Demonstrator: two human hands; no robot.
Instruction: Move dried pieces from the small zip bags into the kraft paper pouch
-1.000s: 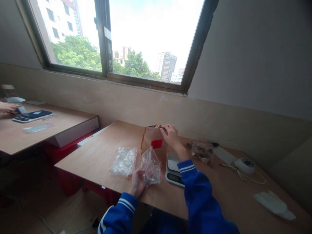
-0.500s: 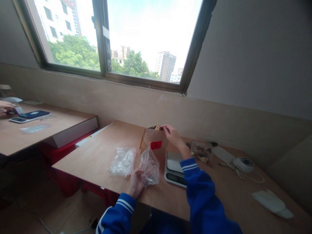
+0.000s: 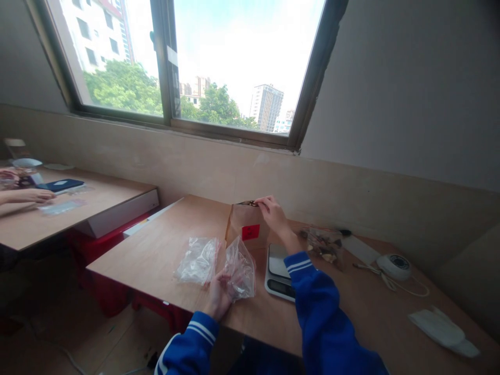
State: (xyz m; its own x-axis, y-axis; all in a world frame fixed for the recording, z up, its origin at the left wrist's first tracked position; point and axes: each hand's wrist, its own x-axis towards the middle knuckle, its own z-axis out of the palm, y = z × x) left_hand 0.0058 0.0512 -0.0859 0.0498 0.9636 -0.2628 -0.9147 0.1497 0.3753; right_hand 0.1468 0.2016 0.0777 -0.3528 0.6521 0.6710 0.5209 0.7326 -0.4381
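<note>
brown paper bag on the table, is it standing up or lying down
Standing upright. The brown paper bag rests on its base, mouth upward, with the right hand at its top edge.

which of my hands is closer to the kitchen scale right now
Right. The right hand is at the open top of the brown paper bag, just behind the kitchen scale, its forearm passing over the scale. The left hand holds a clear plastic bag to the scale's left.
</note>
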